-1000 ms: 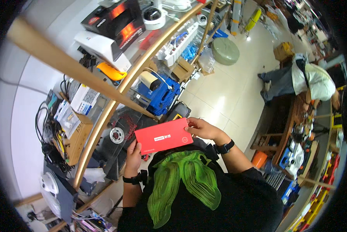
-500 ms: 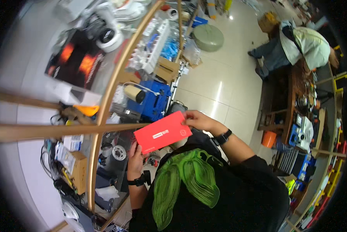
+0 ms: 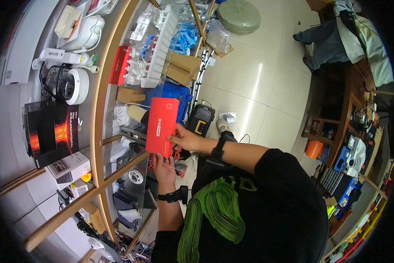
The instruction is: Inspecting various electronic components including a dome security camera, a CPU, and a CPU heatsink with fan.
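Observation:
A flat red box (image 3: 161,116) with a small white label is held upright in front of the shelving, its long side running away from me. My right hand (image 3: 186,138) grips its right edge near the lower corner, thumb on the face. At its near end, my left hand (image 3: 164,168) has its fingers closed on the bottom edge. Both wrists wear black bands. Behind the box, a blue case (image 3: 179,94) and a beige cylinder (image 3: 137,114) are partly hidden.
To the left, the wooden-framed shelf (image 3: 101,87) holds a black-and-orange box (image 3: 52,133), a white round device (image 3: 76,86) and another red box (image 3: 119,65). A black case (image 3: 201,119) and green round cushion (image 3: 239,16) rest on the floor. A person (image 3: 337,39) bends over a bench at right.
The red box has turned from lying crosswise to pointing lengthwise and shifted left. My right hand has moved from its far right corner to its lower right edge.

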A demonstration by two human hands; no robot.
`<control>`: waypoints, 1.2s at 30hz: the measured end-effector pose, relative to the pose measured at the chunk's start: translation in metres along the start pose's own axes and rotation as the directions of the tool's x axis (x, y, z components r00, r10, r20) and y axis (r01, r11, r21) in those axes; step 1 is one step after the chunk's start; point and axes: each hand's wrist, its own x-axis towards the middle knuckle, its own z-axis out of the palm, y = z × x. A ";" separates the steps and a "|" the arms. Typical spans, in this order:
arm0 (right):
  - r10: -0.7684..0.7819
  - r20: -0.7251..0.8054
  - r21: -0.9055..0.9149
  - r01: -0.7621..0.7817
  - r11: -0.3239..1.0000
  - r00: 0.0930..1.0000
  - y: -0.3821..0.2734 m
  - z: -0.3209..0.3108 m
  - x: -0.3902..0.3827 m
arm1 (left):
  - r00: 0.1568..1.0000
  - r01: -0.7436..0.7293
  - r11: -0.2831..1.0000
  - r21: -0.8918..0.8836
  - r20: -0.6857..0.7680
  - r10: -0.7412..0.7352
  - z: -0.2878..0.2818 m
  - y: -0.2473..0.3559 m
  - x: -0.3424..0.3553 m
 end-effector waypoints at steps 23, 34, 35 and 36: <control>0.067 -0.163 -0.797 -0.172 0.579 0.984 0.091 -0.129 0.152 | 0.935 0.343 0.793 0.504 -0.103 -0.339 -0.059 -0.038 -0.082; 0.455 -0.535 -0.675 -0.684 0.277 0.712 0.259 -0.282 -0.005 | 0.729 0.571 0.434 0.697 -0.188 -0.658 -0.129 -0.134 -0.020; 0.371 -0.634 -0.573 -0.734 0.364 0.679 0.263 -0.286 -0.002 | 0.729 0.545 0.408 0.732 -0.174 -0.662 -0.138 -0.143 -0.017; 0.227 -0.742 -0.559 -0.770 0.309 0.630 0.263 -0.288 0.004 | 0.701 0.573 0.356 0.738 -0.216 -0.680 -0.160 -0.158 -0.015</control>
